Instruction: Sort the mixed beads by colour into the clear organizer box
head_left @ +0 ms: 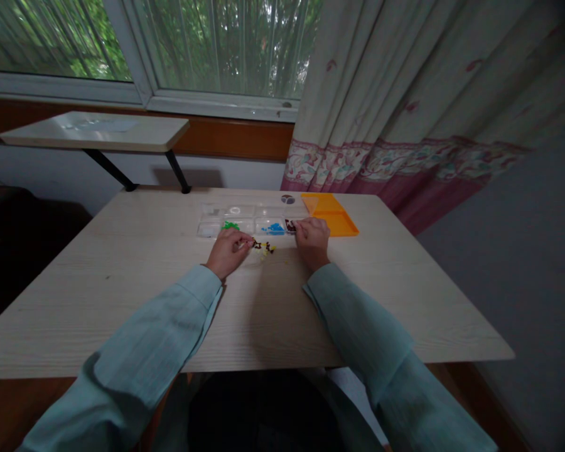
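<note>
My left hand rests on the pale wooden table with its fingers pinched together at the end of a small string of dark and yellow beads. My right hand lies a little to the right, fingers curled at the edge of a clear compartment box, beside a cell of dark red beads. The box also holds green beads and blue beads. What the right fingers hold is too small to see.
An orange lid or tray lies right of the box. A small round dark object sits behind it. A white shelf board juts out under the window, and a patterned curtain hangs at the right.
</note>
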The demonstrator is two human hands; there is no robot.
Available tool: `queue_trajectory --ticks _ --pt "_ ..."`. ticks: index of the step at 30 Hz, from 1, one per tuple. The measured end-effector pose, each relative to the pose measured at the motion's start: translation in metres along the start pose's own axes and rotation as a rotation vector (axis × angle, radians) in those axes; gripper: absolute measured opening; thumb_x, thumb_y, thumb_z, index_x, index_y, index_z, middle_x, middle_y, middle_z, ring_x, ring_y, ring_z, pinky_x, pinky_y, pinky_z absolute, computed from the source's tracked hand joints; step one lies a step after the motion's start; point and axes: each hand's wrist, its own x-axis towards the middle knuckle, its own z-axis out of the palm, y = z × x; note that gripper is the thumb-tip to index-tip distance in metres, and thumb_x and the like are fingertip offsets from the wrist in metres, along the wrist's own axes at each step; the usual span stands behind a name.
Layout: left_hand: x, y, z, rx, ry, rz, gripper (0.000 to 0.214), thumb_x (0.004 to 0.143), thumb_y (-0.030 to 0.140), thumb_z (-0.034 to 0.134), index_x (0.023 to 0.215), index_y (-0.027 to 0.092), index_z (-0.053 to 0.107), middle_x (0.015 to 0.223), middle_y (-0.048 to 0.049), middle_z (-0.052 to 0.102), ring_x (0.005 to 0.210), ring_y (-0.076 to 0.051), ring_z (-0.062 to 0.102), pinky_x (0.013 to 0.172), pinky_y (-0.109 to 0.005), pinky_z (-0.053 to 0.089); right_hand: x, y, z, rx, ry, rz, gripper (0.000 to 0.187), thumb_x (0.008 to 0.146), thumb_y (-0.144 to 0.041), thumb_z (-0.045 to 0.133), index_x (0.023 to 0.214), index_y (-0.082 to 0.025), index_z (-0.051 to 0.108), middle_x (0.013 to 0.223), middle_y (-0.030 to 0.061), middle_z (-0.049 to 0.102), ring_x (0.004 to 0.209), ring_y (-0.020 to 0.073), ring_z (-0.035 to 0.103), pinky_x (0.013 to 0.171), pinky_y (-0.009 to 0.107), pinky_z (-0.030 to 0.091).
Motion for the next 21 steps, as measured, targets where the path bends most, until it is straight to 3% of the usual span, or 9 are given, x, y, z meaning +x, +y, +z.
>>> queue_trajectory --ticks 4,12,21 --pt "-0.0025 0.0047 -0.0018 0.055 -0.048 0.060 0.020 0.080 0.032 0.067 0.097 0.022 0.068 0.094 -0.0054 0.059 0.097 -0.022 0.051 0.091 -0.039 0.041 -0.0003 -0.0059 -0.0018 0.010 -0.029 -0.002 0.029 0.093 -0.034 0.049 0.093 -0.021 0.074 0.092 0.0072 0.067 0.092 0.0229 0.050 0.083 0.038 0.034" --pt "-0.0046 0.0051 0.0020 0.235 -0.089 0.091 0.028 0.081 0.037 0.066 0.105 0.023 0.065 0.099 -0.0078 0.055 0.100 -0.026 0.047 0.091 -0.043 0.039 -0.0003 -0.0088 0.0000 0.013 -0.042 -0.011 0.030 0.093 -0.036 0.048 0.091 -0.020 0.073 0.091 0.0074 0.067 0.092 0.0218 0.051 0.083 0.037 0.035" --pt "-0.0058 0.0096 0.0008 0.297 -0.085 0.093 0.022 0.082 0.032 0.064 0.101 0.021 0.063 0.098 -0.0093 0.054 0.099 -0.028 0.046 0.090 -0.044 0.039 -0.0005 -0.0066 0.0025 0.067 -0.009 -0.037 0.029 0.092 -0.038 0.050 0.090 -0.021 0.074 0.088 0.0065 0.069 0.089 0.0215 0.053 0.083 0.037 0.036"
